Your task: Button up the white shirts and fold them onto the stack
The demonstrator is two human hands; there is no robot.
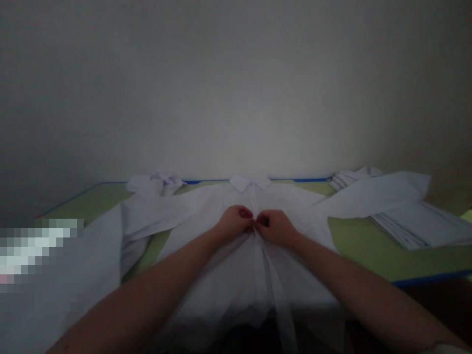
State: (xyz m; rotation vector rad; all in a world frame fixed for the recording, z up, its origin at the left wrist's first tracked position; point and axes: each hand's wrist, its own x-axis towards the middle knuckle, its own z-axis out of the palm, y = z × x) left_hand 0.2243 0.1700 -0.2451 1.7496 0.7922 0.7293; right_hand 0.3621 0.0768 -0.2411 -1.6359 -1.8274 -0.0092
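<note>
A white long-sleeved shirt (206, 206) lies spread face up, its collar (250, 183) toward the wall and its sleeves stretched out to both sides. Over the middle of its chest, my left hand (236, 220) pinches the front edge of the shirt. My right hand (276, 227) meets it from the other side, fingers also closed on the front edge. Whether a button sits between the fingertips is too small to tell. Below the hands the two front panels part, and the lower part of the shirt hangs over the near table edge.
The green table (357, 241) has a blue rim and stands against a grey wall (236, 88). Folded white garments (424, 223) are stacked at the right, partly under the right sleeve. Crumpled white cloth (157, 184) lies at the back left, more white fabric (92, 255) at the near left.
</note>
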